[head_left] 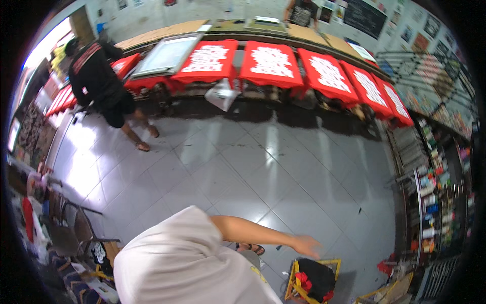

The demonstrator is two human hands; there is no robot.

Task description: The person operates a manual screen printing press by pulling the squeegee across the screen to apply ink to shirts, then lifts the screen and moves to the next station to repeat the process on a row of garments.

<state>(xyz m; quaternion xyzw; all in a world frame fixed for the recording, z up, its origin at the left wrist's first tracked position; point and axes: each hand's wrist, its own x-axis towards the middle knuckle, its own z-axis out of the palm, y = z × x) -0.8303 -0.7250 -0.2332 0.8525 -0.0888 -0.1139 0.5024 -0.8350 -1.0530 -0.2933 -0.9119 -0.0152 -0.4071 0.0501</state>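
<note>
My left arm comes out of a light, loose short sleeve (195, 223) and stretches to the right across the lower middle. At its end my left hand (306, 247) is blurred by motion. Its fingers look stretched out, with nothing visible in them. Just below it stands a yellow-framed stool (290, 283). Black cloth (315, 281) lies on the stool, with some red cloth (302, 279) beside and under it. The hand appears above the black cloth, and I cannot make out any contact. My right hand is out of view.
Red shirts with white print (271, 63) lie along a long table at the far side. A framed printing screen (167, 54) rests among them. A person in black (96, 76) stands at far left. Shelves of containers (433, 202) line the right; a chair (83, 225) stands left.
</note>
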